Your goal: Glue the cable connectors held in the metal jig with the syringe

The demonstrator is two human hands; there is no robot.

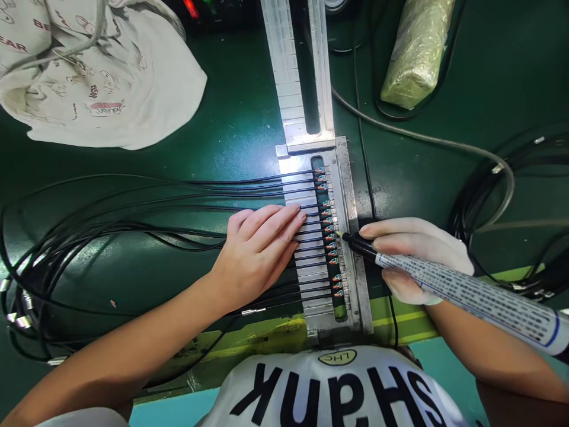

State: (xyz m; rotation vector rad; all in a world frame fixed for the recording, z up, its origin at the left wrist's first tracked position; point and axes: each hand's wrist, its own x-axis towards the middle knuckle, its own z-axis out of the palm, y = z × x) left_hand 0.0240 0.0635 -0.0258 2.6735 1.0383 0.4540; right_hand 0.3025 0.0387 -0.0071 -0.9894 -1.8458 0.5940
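A slotted metal fixture [315, 284] lies on the bench in front of me. Several thin black cables [249, 185] run across it from the left, their stripped, coloured wire ends [331, 228] lined up over its long slot. My left hand [260, 249] is bare and lies across the middle cables, fingers stretched out and close together, fingertips at the fixture. In my gloved right hand [413, 252] is a marker pen [462, 293] with a white printed barrel and black front. Its tip touches or nearly touches the wire ends beside the slot; I cannot tell which.
Loops of black cable [40, 279] lie at the left, and another coil [471, 196] at the right. A longer metal rail [288, 77] extends away behind the fixture. White printed cloth [146, 89] sits at back left, a plastic-wrapped block [415, 59] at back right. A grey cord [413, 135] crosses the right side.
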